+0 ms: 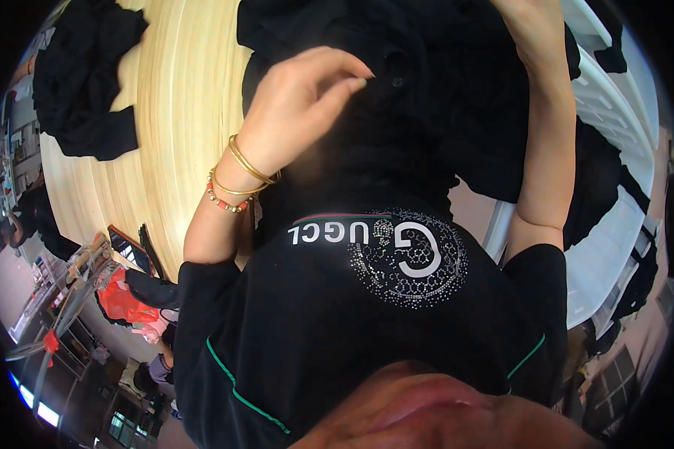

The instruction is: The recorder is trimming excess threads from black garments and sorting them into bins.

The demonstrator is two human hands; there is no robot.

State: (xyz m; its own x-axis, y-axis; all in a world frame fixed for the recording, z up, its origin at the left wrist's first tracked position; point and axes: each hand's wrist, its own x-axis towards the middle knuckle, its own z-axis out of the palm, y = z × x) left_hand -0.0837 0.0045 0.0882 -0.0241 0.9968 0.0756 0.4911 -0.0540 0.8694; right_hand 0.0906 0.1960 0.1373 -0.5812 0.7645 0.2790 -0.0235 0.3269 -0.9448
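A black garment (427, 112) lies spread over the table in front of me and comes right up to my body. Over its left part is my left hand (299, 105), with gold bangles and a beaded bracelet at the wrist. Its thumb and index finger meet in a pinch; whatever is between them, if anything, is too small to make out. Just right of those fingertips, a small round button (397, 81) shows on the dark cloth. My right hand (530, 30) reaches to the garment's far right side. The upper edge cuts off its fingers, so their grip is hidden.
Another black garment (90, 82) lies crumpled on the pale wooden table (183, 112) at the left. White plastic crates (614, 97) with black cloth stand on the right. Lower left are a red plastic bag (127, 295) and a dark flat device (131, 248) near the table's edge.
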